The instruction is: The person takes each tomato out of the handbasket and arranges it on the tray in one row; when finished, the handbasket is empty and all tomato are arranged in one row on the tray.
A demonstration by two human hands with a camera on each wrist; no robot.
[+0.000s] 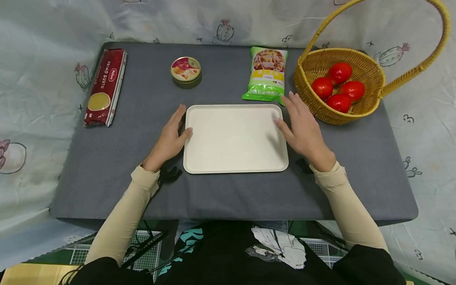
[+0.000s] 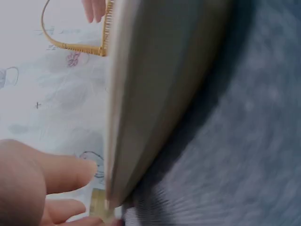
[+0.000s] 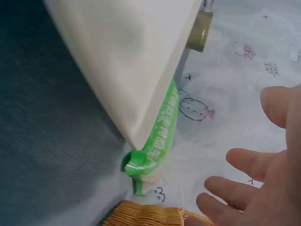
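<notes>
A cream rectangular tray point(image 1: 235, 138) lies flat in the middle of the grey-covered table. At its left edge is my left hand point(image 1: 168, 140), thumb over the rim and fingers extended along the side. In the left wrist view the thumb point(image 2: 70, 173) points at the tray wall point(image 2: 146, 94). My right hand point(image 1: 305, 128) is over the tray's right edge, fingers spread and pointing toward the green food packet point(image 1: 268, 75). The right wrist view shows those fingers point(image 3: 235, 190) straight, holding nothing, apart from the tray corner point(image 3: 136, 127).
A yellow wicker basket point(image 1: 306, 89) with several red tomatoes point(image 1: 339, 73) and a tall handle stands at the back right. A round tin point(image 1: 186, 72) sits behind the tray. The long red packet point(image 1: 106, 85) lies at the far left. A patterned curtain point(image 1: 171, 19) hangs behind the table.
</notes>
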